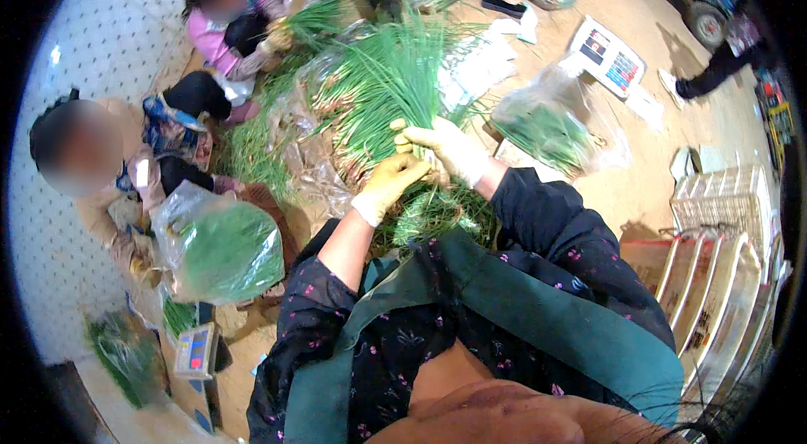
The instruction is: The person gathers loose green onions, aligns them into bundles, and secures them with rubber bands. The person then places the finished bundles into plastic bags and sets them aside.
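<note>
A bunch of green onions stands fanned out away from me, its pale root ends towards my body. My right hand, in a pale yellow work glove, grips the bunch near its lower stalks. My left hand, gloved alike, is at the root ends with thumb and fingers close together; whether it pinches a stalk I cannot tell. Behind and left of the bunch lies a large heap of green onions on clear plastic. Below my hands, loose green trimmings lie near my lap.
Two seated co-workers are at the left, one beside a large plastic bag of greens; another sits at the top. A digital scale stands lower left. Bagged onions lie right of the heap. Stacked plastic crates and a walking person are at the right.
</note>
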The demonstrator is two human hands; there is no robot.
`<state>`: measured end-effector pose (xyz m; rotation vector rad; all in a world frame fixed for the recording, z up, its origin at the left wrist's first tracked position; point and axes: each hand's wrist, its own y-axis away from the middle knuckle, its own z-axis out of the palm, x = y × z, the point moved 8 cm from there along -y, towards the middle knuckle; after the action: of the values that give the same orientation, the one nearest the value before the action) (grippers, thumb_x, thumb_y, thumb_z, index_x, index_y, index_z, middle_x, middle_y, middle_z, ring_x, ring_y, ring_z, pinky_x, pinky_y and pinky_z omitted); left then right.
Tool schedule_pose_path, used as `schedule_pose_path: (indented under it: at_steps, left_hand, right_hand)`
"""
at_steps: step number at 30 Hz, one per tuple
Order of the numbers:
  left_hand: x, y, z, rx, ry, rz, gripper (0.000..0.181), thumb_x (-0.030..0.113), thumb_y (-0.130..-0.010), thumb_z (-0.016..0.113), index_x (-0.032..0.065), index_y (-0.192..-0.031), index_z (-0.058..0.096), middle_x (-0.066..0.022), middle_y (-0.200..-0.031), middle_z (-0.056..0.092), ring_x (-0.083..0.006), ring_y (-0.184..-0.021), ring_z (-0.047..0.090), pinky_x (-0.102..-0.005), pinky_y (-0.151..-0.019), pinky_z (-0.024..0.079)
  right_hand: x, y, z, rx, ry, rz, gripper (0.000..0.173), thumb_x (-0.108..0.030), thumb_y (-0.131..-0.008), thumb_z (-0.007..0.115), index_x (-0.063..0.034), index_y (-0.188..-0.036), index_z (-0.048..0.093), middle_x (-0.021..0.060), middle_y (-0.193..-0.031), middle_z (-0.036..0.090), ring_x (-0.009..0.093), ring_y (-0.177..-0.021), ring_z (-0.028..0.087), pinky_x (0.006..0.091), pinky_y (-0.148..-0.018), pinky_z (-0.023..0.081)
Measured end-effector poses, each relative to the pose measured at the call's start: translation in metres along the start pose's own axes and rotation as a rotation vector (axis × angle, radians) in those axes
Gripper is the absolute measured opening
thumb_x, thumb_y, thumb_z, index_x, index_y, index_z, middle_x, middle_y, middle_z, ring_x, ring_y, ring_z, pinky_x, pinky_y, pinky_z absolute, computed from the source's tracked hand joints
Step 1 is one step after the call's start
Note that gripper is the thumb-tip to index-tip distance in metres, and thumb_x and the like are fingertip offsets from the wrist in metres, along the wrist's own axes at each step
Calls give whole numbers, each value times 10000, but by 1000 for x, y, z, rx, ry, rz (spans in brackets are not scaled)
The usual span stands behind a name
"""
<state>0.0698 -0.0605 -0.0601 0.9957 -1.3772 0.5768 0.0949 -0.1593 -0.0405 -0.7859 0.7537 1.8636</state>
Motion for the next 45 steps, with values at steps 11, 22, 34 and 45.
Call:
schedule_pose_path:
  at_steps: [11,22,34,45]
  left_hand:
    - [-6,-50,23,153,43,-10,406,240,-869,681,2,-1177,563,-94,-1183,590,-187,-1077,548,-312,-942,430]
    - [131,-258,220,39,-437,277,509,289,-806,713,-34,-1170,564,-156,-1016,641,-257,-926,628,-355,-835,494]
    - [132,-241,145,-98,-110,218,483,382,-913,581,29,-1242,549,-69,-1101,641,-151,-1038,576,-308,-906,438]
    - [-92,-63,-183,438,51,-375,366,352,-905,557,100,-1163,617,-63,-1080,623,-193,-895,604,-343,-791,506]
  right_hand:
    - [-193,152,-154,648,546,-308,341,-410,-908,604,-107,-1039,689,-59,-781,644,47,-585,483,180,-447,408]
    - [-210,198,-344,920,1424,-486,268,-213,-870,570,-40,-1068,625,147,-903,640,252,-798,615,360,-711,476]
    - [-150,188,-406,736,1542,393,495,-208,-708,748,-22,-1145,611,215,-1114,634,314,-1037,617,375,-890,489]
    - [-166,204,-124,374,1069,-293,240,13,-803,622,-11,-1038,665,108,-1076,676,210,-1028,615,322,-934,446]
